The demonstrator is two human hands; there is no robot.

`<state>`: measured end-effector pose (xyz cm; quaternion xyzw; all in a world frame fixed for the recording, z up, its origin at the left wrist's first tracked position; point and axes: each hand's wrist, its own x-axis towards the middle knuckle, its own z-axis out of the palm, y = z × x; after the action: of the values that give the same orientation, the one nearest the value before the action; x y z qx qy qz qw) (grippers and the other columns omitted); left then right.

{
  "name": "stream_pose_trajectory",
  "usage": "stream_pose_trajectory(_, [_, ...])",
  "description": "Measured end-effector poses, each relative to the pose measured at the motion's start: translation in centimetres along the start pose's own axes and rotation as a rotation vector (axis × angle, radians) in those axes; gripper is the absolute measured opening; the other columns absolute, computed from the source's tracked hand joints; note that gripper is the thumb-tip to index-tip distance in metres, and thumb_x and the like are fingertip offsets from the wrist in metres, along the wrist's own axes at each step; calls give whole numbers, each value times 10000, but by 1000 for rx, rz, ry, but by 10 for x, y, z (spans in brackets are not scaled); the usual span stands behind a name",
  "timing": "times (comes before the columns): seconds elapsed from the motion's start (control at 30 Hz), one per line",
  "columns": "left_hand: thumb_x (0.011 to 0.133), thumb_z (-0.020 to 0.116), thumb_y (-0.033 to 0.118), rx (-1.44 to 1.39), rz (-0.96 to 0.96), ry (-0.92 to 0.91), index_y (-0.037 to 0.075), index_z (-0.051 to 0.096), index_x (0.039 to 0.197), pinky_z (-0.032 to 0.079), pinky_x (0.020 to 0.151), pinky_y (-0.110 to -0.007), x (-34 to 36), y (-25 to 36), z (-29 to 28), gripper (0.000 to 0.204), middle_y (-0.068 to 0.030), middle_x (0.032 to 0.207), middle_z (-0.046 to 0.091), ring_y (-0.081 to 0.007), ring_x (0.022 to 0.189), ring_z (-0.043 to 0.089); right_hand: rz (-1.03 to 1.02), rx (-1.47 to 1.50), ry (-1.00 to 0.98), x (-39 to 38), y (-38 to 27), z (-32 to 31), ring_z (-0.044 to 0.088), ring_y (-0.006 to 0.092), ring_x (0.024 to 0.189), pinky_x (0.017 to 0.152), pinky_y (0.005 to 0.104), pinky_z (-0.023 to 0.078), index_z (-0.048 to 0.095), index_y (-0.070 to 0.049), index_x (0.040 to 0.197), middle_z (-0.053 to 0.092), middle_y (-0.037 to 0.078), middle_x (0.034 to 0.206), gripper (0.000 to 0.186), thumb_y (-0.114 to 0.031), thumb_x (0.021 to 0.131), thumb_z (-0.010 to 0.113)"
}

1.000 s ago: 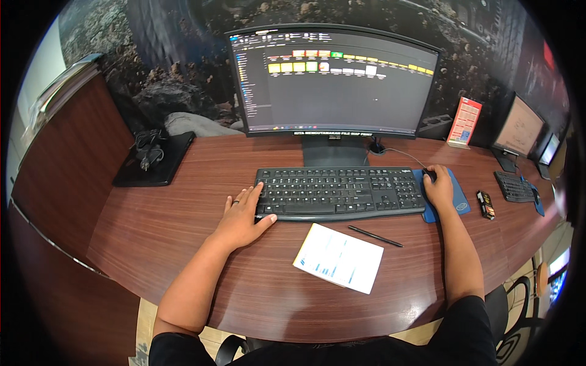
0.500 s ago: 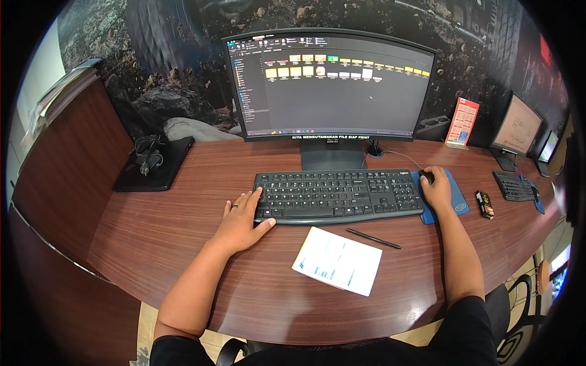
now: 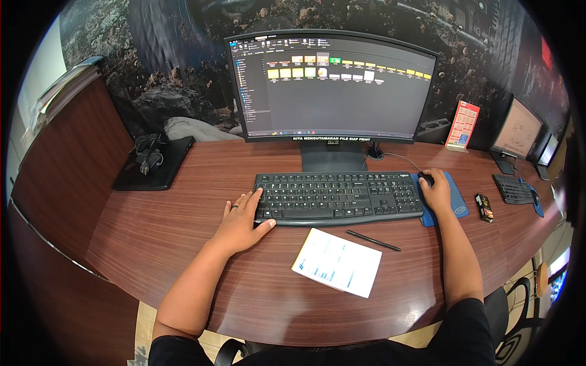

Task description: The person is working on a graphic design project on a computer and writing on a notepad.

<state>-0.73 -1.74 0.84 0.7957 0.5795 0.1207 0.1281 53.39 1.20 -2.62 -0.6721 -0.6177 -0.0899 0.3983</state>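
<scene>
At the left end of the black keyboard (image 3: pixel 336 196), my left hand (image 3: pixel 241 222) lies with its fingers stretched and slightly apart; fingertips and thumb touch the edge. A ring circles one finger. My right hand (image 3: pixel 436 191) is curved over a black computer mouse (image 3: pixel 428 179), most of which it hides, on a blue mouse pad (image 3: pixel 455 192). Behind the keyboard stands a curved monitor (image 3: pixel 342 104) showing a dark file window with rows of small thumbnails. A printed white sheet (image 3: pixel 339 262) and a black pen (image 3: pixel 373 240) lie in front of the keyboard.
On the brown desk (image 3: pixel 165 244), a closed black laptop (image 3: pixel 174 161) with a coiled cable (image 3: pixel 148 155) sits at left. At right are a small dark box (image 3: pixel 484 207), a red price card (image 3: pixel 463 125), a second monitor (image 3: pixel 519 128) and a second keyboard (image 3: pixel 513 189).
On the screen, one thumbnail in the upper row is now highlighted, and the pointer has left its spot in the blank area. Both hands stay almost where they were.
</scene>
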Motion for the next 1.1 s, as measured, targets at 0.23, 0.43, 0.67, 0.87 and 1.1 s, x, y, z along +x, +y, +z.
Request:
stream_pose_trajectory(0.23, [969,644,474,-15,3,17,55,267,1623,147,1253,-607,-1,2,-1,863,-292,1614,360,-428,1538,286,1,1,16,0,-3,0,662,375,1086,934,428,524,704,-34,1078,687,158,1157,255,-136,852,763])
stream_pose_trajectory(0.43, [994,613,454,-6,-4,30,51,261,1623,161,1246,-611,-1,3,-3,825,-264,1614,382,-402,1528,320,14,-22,-7,0,-5,-1,652,375,1105,940,436,519,698,-44,1102,682,151,1170,275,-145,854,764])
stream_pose_trajectory(0.67, [1073,436,281,-75,-54,53,54,217,1633,212,1246,-561,1,-3,-4,643,-247,1584,438,-394,1469,423,36,-23,-27,0,-4,-1,638,379,1126,962,438,507,698,-49,1099,678,146,1184,268,-141,856,762])
stream_pose_trajectory(0.87, [1067,402,223,-77,-68,56,53,190,1637,228,1245,-550,2,-6,-4,632,-227,1602,423,-374,1477,418,24,-28,-28,1,-4,-1,637,378,1123,959,436,509,698,-48,1095,677,147,1178,260,-131,856,758])
stream_pose_trajectory(1.1, [1046,423,229,-67,-49,65,17,197,1624,260,1226,-582,3,-6,-3,656,-251,1560,464,-369,1456,448,25,-16,-39,1,-4,-1,639,377,1129,963,435,509,697,-42,1092,677,153,1184,258,-125,854,756])
